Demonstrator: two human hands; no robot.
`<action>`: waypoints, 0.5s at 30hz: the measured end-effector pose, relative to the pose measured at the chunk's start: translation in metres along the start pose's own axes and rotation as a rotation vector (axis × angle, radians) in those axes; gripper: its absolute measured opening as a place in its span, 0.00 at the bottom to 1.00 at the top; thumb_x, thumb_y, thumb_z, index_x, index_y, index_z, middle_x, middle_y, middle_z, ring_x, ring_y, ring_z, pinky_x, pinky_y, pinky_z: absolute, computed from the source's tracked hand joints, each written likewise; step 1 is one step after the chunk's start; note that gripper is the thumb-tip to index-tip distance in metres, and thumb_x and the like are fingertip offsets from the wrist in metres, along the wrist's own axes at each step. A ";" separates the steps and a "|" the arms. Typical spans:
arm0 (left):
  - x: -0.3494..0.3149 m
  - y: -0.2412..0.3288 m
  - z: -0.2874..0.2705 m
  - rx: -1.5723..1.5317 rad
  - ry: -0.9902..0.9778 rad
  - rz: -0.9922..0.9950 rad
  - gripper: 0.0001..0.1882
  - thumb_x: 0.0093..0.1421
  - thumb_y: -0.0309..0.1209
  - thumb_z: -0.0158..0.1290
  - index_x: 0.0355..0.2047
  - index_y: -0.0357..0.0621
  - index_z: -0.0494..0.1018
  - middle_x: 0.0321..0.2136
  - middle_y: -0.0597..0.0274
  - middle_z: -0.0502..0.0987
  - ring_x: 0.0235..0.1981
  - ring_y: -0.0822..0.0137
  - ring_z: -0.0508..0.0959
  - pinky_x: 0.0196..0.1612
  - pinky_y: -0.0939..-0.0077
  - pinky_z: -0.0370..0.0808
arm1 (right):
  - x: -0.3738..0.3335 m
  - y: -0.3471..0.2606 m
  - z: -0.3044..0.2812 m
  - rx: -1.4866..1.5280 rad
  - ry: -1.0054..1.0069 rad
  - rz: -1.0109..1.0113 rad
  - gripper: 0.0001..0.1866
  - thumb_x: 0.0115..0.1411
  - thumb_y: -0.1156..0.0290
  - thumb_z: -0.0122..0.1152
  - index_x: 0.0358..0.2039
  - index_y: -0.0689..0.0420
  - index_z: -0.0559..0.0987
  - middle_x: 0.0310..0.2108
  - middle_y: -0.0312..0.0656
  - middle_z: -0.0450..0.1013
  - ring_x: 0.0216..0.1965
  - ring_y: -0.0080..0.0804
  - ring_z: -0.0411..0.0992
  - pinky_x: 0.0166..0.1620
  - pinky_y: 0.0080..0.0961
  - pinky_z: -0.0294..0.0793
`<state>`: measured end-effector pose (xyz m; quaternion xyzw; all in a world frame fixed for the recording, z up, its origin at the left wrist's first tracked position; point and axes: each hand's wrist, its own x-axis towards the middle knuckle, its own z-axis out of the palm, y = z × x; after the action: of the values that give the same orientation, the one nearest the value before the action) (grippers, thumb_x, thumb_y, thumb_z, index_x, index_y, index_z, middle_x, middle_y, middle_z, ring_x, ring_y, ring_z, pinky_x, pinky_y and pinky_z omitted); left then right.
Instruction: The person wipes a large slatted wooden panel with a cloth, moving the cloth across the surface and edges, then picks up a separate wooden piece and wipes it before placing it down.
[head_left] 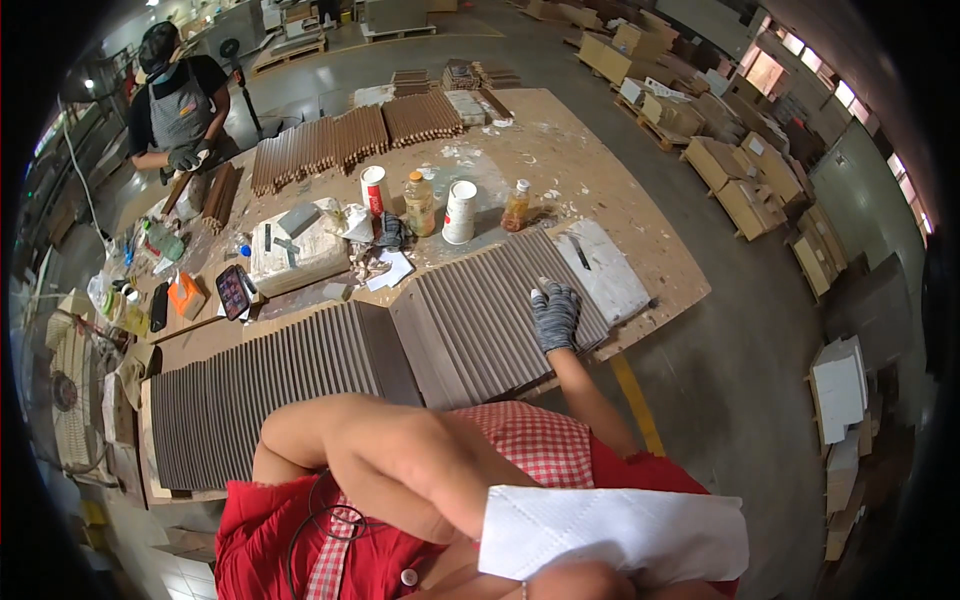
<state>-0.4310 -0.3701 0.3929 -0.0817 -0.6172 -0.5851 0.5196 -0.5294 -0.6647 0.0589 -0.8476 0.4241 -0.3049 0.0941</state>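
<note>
My right hand [557, 318], in a grey knitted glove, rests on the right end of a row of dark brown strips [480, 315], its fingers laid out over them. A second row of brown strips [270, 385] lies to the left, with a wider flat brown board [385, 345] between the rows. My bare left forearm [425, 470] bends back across my body in front of the red clothing. Its hand is hidden behind a white quilted paper sheet [615, 530] low in view, so its fingers and any hold do not show.
A pale block [605, 270] lies right of the strips. Beyond stand white cups [460, 212], glass bottles [419, 205], a pale slab [298, 255] and a phone [233, 292]. Bundled brown sticks [320, 150] lie farther back. A gloved co-worker [178, 110] stands far left.
</note>
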 end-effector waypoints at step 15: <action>-0.009 -0.002 -0.002 0.225 -0.089 -0.187 0.12 0.65 0.18 0.45 0.47 0.24 0.71 0.35 0.41 0.77 0.35 0.48 0.78 0.37 0.64 0.73 | 0.000 0.003 0.004 0.040 0.032 -0.030 0.18 0.59 0.59 0.61 0.48 0.52 0.80 0.42 0.48 0.74 0.48 0.47 0.68 0.57 0.44 0.62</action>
<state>-0.4277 -0.3678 0.3843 0.0093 -0.7062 -0.5539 0.4408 -0.5294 -0.6671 0.0546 -0.8468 0.4065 -0.3283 0.0997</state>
